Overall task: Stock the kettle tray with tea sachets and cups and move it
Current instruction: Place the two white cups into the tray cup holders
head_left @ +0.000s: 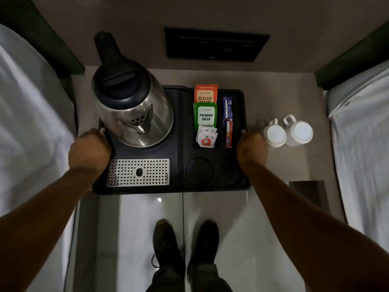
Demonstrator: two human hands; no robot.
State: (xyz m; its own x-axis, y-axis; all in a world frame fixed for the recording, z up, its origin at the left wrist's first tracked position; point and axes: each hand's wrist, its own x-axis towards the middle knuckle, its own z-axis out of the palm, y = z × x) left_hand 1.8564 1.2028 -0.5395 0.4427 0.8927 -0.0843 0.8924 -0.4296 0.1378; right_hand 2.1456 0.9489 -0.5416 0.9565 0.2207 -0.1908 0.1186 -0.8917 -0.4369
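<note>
A black kettle tray [179, 144] lies on a bedside table, its front edge past the table's front. A steel kettle [132, 110] with a black lid stands on the tray's left half, behind a perforated metal drip grille [138, 172]. In the tray's slots stand an orange tea sachet [205, 94], a green tea sachet [205, 115], a white sachet [206, 137] and thin stick packets [228, 121]. Two round cup recesses [199, 171] at the front right hold nothing. My left hand [90, 150] grips the tray's left edge. My right hand [251, 149] grips its right edge. Two white cups [287, 132] stand upside down on the table, right of the tray.
A bed with white sheets [27, 127] lies close on the left and another bed [362, 131] on the right. A dark wall panel [214, 45] sits behind the table. My two shoes [185, 247] stand on the glossy floor below the tray.
</note>
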